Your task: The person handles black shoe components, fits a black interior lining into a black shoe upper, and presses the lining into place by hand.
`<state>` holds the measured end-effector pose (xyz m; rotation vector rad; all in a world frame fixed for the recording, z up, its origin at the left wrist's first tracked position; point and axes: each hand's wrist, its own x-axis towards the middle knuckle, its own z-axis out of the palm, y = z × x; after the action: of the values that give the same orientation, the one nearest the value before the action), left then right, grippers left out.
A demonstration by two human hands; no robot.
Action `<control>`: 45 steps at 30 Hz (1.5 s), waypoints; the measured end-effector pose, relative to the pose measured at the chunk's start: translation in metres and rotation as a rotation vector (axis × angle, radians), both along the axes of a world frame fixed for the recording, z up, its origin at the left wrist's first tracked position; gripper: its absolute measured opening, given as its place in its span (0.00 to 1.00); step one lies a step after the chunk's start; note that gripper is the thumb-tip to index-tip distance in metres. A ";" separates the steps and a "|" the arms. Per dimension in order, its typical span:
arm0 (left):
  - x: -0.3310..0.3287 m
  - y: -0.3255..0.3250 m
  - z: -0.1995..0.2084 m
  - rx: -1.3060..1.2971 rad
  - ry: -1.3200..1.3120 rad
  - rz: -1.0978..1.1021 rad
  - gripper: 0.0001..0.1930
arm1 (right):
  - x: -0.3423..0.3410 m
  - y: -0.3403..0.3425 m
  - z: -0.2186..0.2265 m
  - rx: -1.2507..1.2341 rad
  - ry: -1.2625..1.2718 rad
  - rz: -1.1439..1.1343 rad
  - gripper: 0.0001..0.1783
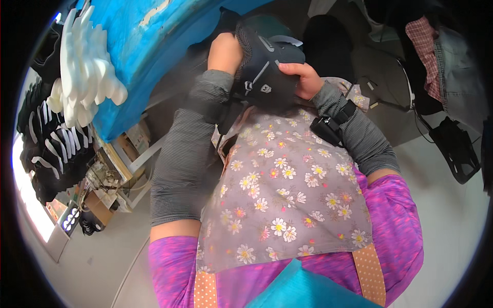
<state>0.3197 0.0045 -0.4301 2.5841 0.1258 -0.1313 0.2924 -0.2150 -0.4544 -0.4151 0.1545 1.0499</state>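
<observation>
A dark, shoe-like fabric piece (275,72) with grey lines, a patterned edge and a small pale shield mark is held between my hands, above my lap. My left hand (226,53) is closed at its left side, over the patterned edge, with the fingertips hidden. On the right side my right hand (304,79) grips the same piece, thumb stretched over its top and the other fingers mostly out of sight. A whitish flap (286,40) shows at the piece's far edge. The flowered apron (287,190) lies just below it.
A blue-covered surface (138,51) rises at the left, with long white pieces (87,66) hanging beside it. Farther left are several black pieces with white strips (56,141). Folded garments (452,66) are at the right, above a black strapped object (454,149).
</observation>
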 end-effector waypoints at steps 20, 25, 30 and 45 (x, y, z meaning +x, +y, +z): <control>0.000 0.000 0.003 -0.156 0.085 -0.033 0.08 | 0.003 -0.001 0.011 -0.072 -0.043 -0.001 0.21; -0.005 -0.002 -0.009 -0.095 -0.021 0.055 0.07 | 0.004 -0.002 0.004 -0.045 -0.016 0.006 0.23; -0.008 0.003 0.002 -0.216 0.186 0.269 0.20 | 0.004 -0.002 0.016 -0.029 -0.035 -0.007 0.23; -0.012 -0.008 -0.003 -0.349 0.089 0.056 0.07 | 0.010 -0.001 0.004 -0.046 -0.053 0.006 0.21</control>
<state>0.3072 -0.0036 -0.4328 2.2253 0.1901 -0.2260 0.3024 -0.2163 -0.4508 -0.4850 0.1305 1.0420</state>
